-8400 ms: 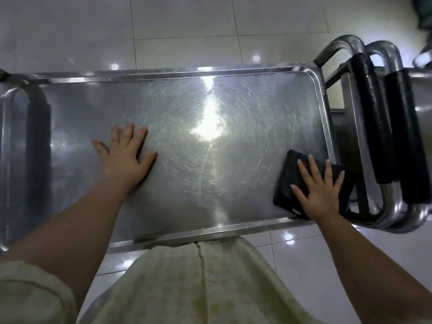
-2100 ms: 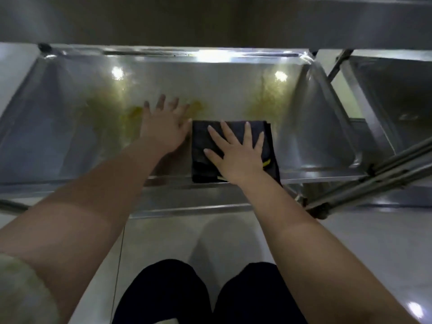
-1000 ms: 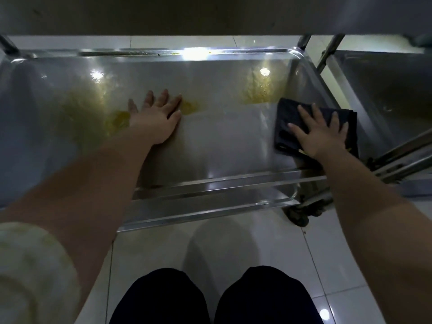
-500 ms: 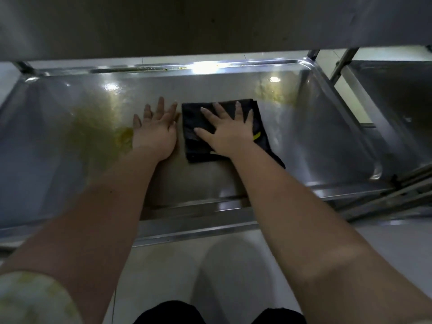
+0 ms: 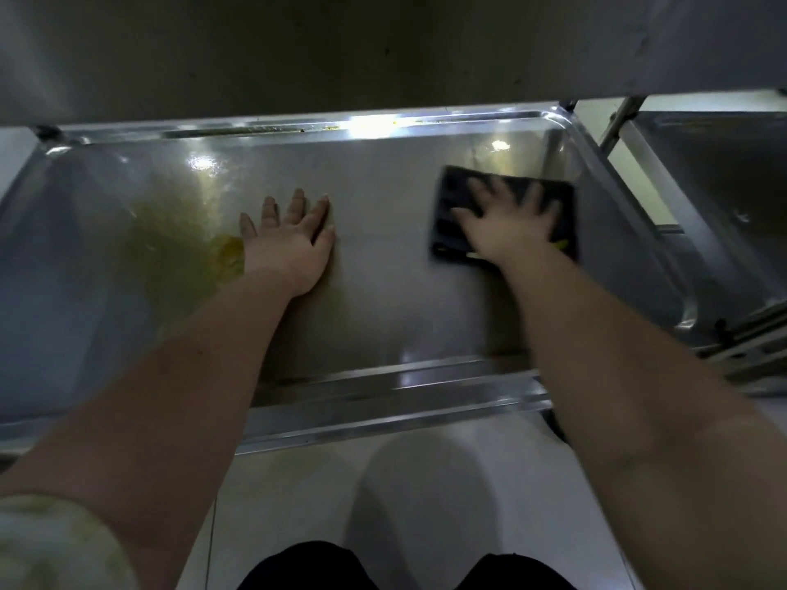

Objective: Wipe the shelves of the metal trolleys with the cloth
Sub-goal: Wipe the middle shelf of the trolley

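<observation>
The right hand (image 5: 509,232), fingers spread, presses the dark folded cloth (image 5: 451,193) flat at the far right of the lower steel trolley shelf (image 5: 383,300). The left hand (image 5: 285,244) braces open-palmed beside a yellow-green smear (image 5: 170,240). It could well drag through that, or the cloth could miss it.

The trolley's lower shelf (image 5: 383,300) is smooth, glossy sheet metal that throws back bright spots of light, though a yellowish film (image 5: 170,236) dulls its left part. The cloth (image 5: 451,198) on it is dark, matt fabric, too blurred to show its weave, and the underside of the upper shelf (image 5: 340,49) above is duller, faintly speckled metal. The floor tiles (image 5: 281,504) below are pale, smooth and glossy.
</observation>
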Available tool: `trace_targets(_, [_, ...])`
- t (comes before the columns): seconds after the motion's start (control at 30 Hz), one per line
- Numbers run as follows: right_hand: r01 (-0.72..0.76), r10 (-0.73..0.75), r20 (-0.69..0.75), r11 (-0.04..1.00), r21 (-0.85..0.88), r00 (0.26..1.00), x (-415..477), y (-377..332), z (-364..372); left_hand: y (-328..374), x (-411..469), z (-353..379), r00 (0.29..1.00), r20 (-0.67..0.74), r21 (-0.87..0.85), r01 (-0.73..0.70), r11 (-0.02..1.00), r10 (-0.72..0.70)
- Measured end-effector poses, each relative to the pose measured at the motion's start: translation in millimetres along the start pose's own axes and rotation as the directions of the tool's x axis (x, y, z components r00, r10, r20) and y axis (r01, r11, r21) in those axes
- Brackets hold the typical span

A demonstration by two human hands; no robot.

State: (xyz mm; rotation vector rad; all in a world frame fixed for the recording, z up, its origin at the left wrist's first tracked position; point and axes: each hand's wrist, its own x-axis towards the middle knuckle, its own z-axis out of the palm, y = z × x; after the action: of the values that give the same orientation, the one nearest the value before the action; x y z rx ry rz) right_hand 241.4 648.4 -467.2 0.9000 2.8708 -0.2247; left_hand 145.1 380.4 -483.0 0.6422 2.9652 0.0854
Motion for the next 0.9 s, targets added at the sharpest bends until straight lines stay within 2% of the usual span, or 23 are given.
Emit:
trace_targets(0.1, [0.288, -0.285, 0.063, 0.957, -0.043, 0.956, -21, -83, 11, -1, 0, 0, 1.000, 0.017, -0.007, 0.009, 1.000, -0.008])
trace_targets(0.17, [0.357, -0.353, 0.079, 0.933, -0.046, 0.932, -22, -92, 12, -1, 2, 0, 1.000, 0.012, -0.017, 0.010, 1.000, -0.010])
trace_targets(0.23, [0.362, -0.359, 0.070, 0.930, -0.054, 0.931, -12, -69, 8, -2, 4, 0, 1.000, 0.012, -0.029, 0.010, 1.000, -0.009])
trace_targets(0.37, [0.123, -0.123, 0.002, 0.992, -0.033, 0.992, 12, 29, -4, -1, 7, 2, 1.000, 0.004, -0.019, 0.004, 1.000, -0.004])
trace_targets(0.47, [-0.035, 0.035, -0.010, 0.999, -0.012, 0.999, 15, 89, -12, -1, 9, 2, 1.000, -0.006, -0.015, 0.003, 1.000, -0.003])
trace_targets(0.53, [-0.105, 0.104, -0.011, 0.994, -0.017, 0.994, 18, 92, -12, -1, 8, 3, 1.000, -0.012, -0.007, 0.001, 1.000, -0.002])
trace_targets(0.63, [-0.133, 0.133, -0.004, 0.991, 0.010, 0.991, 25, 47, -7, -2, 8, 2, 1.000, -0.015, 0.002, 0.002, 1.000, -0.002])
trace_targets(0.77, [0.132, -0.132, 0.017, 0.991, -0.005, 0.991, 26, -61, 7, -4, 8, 3, 1.000, -0.020, -0.020, 0.001, 1.000, -0.001])
trace_targets(0.9, [0.377, -0.376, 0.032, 0.926, -0.034, 0.926, 20, -125, 16, -15, 11, 5, 0.999, -0.044, -0.048, 0.030, 0.998, -0.032])
